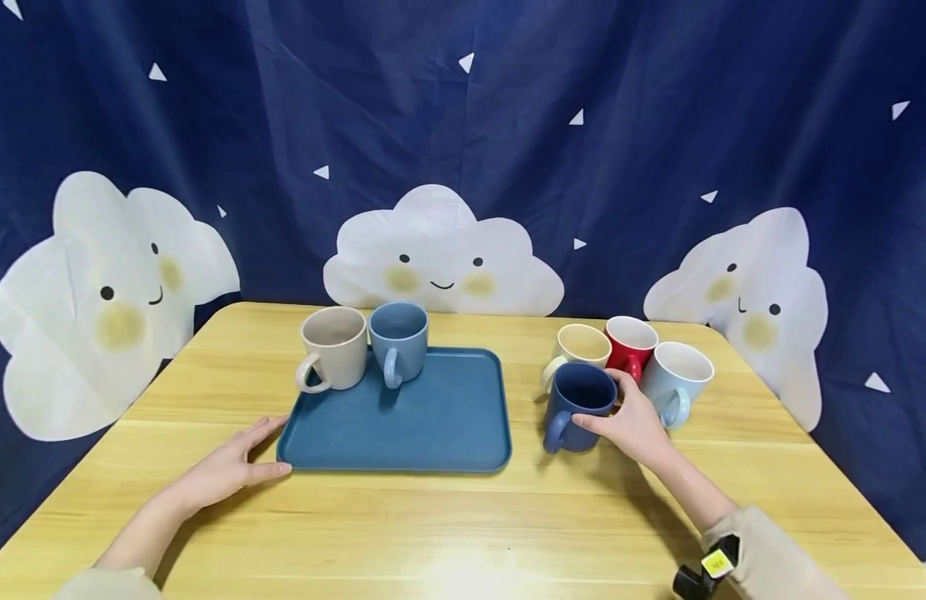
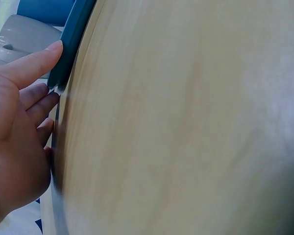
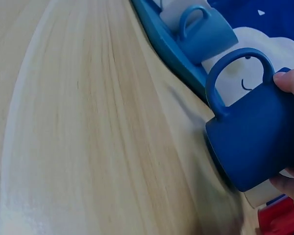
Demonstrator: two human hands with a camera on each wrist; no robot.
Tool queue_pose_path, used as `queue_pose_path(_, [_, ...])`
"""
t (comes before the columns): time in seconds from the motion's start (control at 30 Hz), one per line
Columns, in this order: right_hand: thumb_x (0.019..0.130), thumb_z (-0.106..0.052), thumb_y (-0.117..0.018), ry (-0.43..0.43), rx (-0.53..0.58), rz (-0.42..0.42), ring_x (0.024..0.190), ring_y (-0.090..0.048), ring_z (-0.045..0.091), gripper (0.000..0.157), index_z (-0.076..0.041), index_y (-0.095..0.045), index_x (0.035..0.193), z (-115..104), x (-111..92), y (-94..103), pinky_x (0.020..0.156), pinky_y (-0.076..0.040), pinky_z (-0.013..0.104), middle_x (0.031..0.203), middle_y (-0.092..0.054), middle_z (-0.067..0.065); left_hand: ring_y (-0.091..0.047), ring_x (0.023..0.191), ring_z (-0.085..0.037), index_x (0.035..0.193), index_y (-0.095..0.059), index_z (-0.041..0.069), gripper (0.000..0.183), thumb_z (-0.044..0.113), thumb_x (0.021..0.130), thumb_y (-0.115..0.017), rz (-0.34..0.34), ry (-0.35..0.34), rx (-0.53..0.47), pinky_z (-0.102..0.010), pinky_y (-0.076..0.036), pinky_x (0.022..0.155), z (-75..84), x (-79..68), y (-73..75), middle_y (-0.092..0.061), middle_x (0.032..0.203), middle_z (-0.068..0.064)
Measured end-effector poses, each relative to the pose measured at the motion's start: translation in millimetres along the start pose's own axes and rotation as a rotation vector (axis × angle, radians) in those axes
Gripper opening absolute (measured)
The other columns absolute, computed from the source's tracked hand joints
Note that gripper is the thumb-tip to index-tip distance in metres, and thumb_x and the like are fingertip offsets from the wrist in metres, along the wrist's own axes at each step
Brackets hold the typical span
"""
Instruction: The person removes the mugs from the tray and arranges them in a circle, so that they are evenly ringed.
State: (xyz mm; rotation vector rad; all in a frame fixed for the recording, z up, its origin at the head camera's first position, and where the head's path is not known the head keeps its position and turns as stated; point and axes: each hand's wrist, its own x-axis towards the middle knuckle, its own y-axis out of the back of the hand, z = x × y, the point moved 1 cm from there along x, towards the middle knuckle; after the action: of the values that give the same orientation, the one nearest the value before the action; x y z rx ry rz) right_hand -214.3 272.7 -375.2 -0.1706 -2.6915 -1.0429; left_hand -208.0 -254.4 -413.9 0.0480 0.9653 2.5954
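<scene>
My right hand (image 1: 633,419) grips a dark blue mug (image 1: 575,417) near its rim, thumb on the near side and fingers on the far side. In the right wrist view the dark blue mug (image 3: 259,132) shows its handle and a shadow on the wood below. At the left end of the blue tray (image 1: 402,433) my left hand (image 1: 230,467) touches the edge with straight, spread fingers; the left wrist view shows the thumb at the tray's rim (image 2: 71,54). On the tray's back left stand a beige mug (image 1: 335,350) and a grey-blue mug (image 1: 399,342), side by side.
Close behind the dark blue mug stand a cream mug (image 1: 585,343) and a red mug (image 1: 631,333). A light blue mug (image 1: 680,375) is just right of my right hand. The wooden table (image 1: 402,525) ends at a dark blue curtain (image 1: 447,100) with clouds.
</scene>
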Motion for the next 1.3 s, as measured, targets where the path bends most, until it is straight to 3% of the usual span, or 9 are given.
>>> queue_pose_path(0.47, [0.071, -0.023, -0.08, -0.048, 0.032, -0.006, 0.104, -0.052, 0.032, 0.077, 0.002, -0.038, 0.13, 6, 4, -1.4, 0.088, -0.041, 0.043, 0.119, -0.052, 0.02, -0.004, 0.129, -0.058, 0.145, -0.025, -0.002, 0.08, 0.03, 0.085, -0.067, -0.005, 0.018, 0.004, -0.074, -0.01, 0.091, 1.8, -1.7, 2.5, -0.007, 0.144, -0.039])
queue_pose_path(1.07, [0.072, -0.024, -0.081, 0.019, 0.012, -0.03, 0.107, -0.052, 0.034, 0.076, 0.005, -0.04, 0.129, 7, 6, 4.2, 0.091, -0.044, 0.047, 0.12, -0.053, 0.022, -0.001, 0.13, -0.057, 0.145, -0.025, 0.0, 0.081, 0.034, 0.085, -0.066, 0.003, 0.028, -0.004, -0.074, -0.007, 0.091, 0.6, -2.8, 2.2, -0.006, 0.146, -0.037])
queue_pose_path(1.3, [0.077, -0.016, -0.076, 0.058, 0.071, -0.073, 0.11, -0.049, 0.036, 0.076, 0.009, -0.032, 0.134, 3, 2, 13.8, 0.09, -0.044, 0.049, 0.122, -0.049, 0.026, -0.004, 0.129, -0.058, 0.144, -0.027, -0.001, 0.08, 0.033, 0.084, -0.067, 0.001, 0.012, 0.017, -0.074, -0.01, 0.091, 2.7, -0.7, 1.2, -0.008, 0.144, -0.038])
